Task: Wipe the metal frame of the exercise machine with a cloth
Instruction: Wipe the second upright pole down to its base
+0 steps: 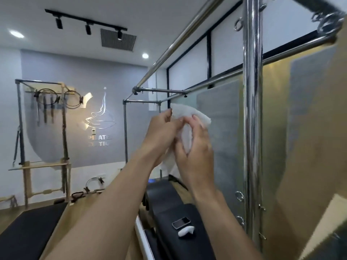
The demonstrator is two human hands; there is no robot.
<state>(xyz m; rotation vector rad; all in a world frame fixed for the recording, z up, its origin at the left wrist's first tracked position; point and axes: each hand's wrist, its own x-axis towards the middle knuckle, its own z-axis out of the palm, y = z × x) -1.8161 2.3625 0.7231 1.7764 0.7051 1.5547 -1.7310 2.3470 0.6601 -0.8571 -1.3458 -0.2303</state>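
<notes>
A white cloth (189, 112) is held up in front of me between both hands, its lower part hanging down between the palms. My left hand (162, 132) grips its left side with curled fingers. My right hand (195, 147) holds its right side, thumb and fingers curled around the fabric. The exercise machine's shiny metal frame (251, 102) stands close on the right as a thick upright pole, with a long top bar (180, 40) running away overhead. Neither hand nor the cloth touches the frame.
Below my arms lies the machine's black padded bed (169, 212) with a small phone (181, 222) and a white earbud case (186, 231) on it. Eye rings and hooks (239, 196) stick out of the upright. A second frame and wall rack (43, 102) stand at left.
</notes>
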